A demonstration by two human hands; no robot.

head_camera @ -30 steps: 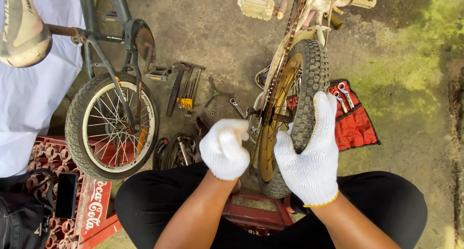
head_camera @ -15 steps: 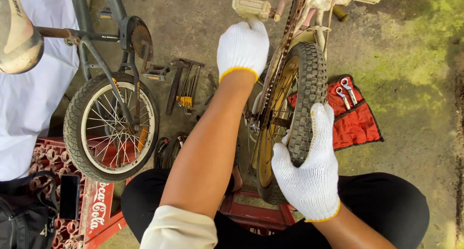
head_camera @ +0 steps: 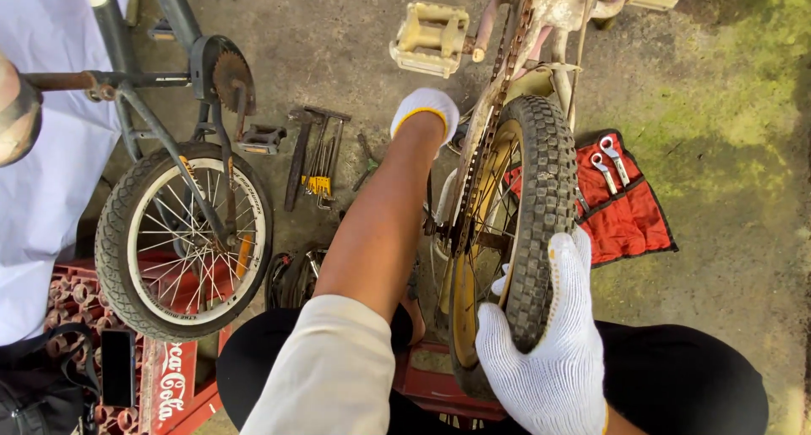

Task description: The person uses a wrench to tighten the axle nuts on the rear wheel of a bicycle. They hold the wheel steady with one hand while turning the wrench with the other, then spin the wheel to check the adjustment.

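White knitted cotton gloves cover both my hands. My right hand [head_camera: 549, 359] grips the black knobby rubber tyre [head_camera: 541, 215] of the upturned bicycle wheel, which stands between my knees; the fingers [head_camera: 574, 270] lie flat over the tread and curl around it, and the thumb presses the side near the yellowish rim [head_camera: 463, 308]. My left hand [head_camera: 425, 112] reaches far forward, beside the rusty chain [head_camera: 490, 122] and below the cream plastic pedal [head_camera: 429, 36]. Its fingers are bent downward and hidden behind the knuckles, so I cannot tell if they hold something. To the right, on the concrete ground [head_camera: 726, 258], lies a red cloth tool roll [head_camera: 629, 211] with silver wrenches [head_camera: 606, 158]. To the left stands a second small bicycle with a spoked wheel [head_camera: 182, 241], and dark hand tools [head_camera: 314, 160] lie near it.
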